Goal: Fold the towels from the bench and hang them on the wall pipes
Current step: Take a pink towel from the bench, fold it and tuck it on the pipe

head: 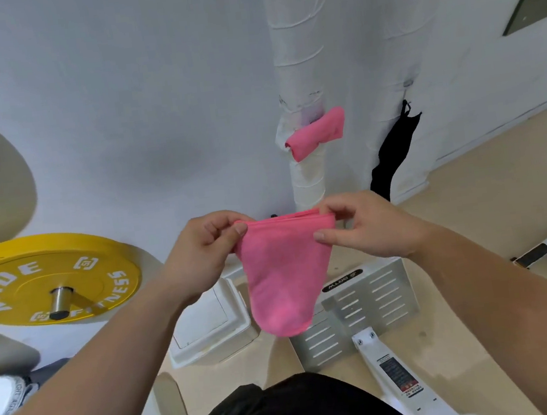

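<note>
Below the pipe (297,68), we hold a folded towel (283,274) by its top edge, left grip (202,249) and right grip (369,227) each pinching a corner; a second towel (316,132) hangs on the pipe.

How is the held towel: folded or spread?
Folded: pink towel shows stacked layers at its top edge, pinched by left hand and right hand.

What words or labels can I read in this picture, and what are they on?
"RADE" and "FITNESS": on the yellow weight plate, with a small square logo printed twice.
Black badge on the slotted metal plate: brand lettering, upside down and too blurred to read.
Red and black sticker on the white bar: too small to read.
</note>
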Demonstrator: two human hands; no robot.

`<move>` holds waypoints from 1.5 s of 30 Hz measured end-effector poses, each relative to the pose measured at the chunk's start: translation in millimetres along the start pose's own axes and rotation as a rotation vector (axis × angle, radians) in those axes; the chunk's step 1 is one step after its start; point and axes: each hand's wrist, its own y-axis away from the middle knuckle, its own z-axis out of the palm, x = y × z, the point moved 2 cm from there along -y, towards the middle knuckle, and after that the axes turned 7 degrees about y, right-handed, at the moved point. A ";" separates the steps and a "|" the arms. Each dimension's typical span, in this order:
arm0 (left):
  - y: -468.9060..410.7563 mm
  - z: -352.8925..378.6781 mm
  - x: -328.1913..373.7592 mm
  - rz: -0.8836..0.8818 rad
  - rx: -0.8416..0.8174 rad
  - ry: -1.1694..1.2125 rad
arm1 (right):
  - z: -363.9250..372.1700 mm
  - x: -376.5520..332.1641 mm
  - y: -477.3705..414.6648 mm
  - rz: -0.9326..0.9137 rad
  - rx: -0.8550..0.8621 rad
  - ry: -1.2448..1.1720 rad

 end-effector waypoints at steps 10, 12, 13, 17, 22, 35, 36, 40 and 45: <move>-37.0 -58.7 12.7 -0.013 -0.144 0.275 | 8.8 -60.8 -55.7 -0.058 0.177 -0.453; -51.0 -76.7 17.6 -0.066 -0.364 0.342 | 14.0 -76.5 -67.8 -0.079 0.139 -0.441; -57.9 -83.8 21.8 -0.085 -0.467 0.348 | 17.1 -83.8 -74.3 -0.078 0.123 -0.427; -85.7 -97.2 40.1 -0.045 -0.634 0.181 | 29.7 -108.2 -98.6 -0.036 0.141 -0.370; -105.3 -109.9 41.1 0.052 -0.577 0.116 | 49.7 -109.7 -122.3 0.085 0.288 -0.446; -136.3 -199.6 -39.5 0.047 -0.057 -0.080 | 158.8 -29.8 -133.4 0.520 -0.114 0.012; -137.1 -208.9 -50.8 0.019 0.011 -0.054 | 159.5 -29.8 -133.1 0.536 -0.091 -0.006; -132.1 -234.9 -101.2 -0.099 0.208 0.031 | 156.5 -33.9 -129.2 0.617 0.101 -0.230; -112.5 -249.2 -157.7 -0.262 0.392 0.172 | 159.8 -39.6 -126.0 0.597 0.310 -0.618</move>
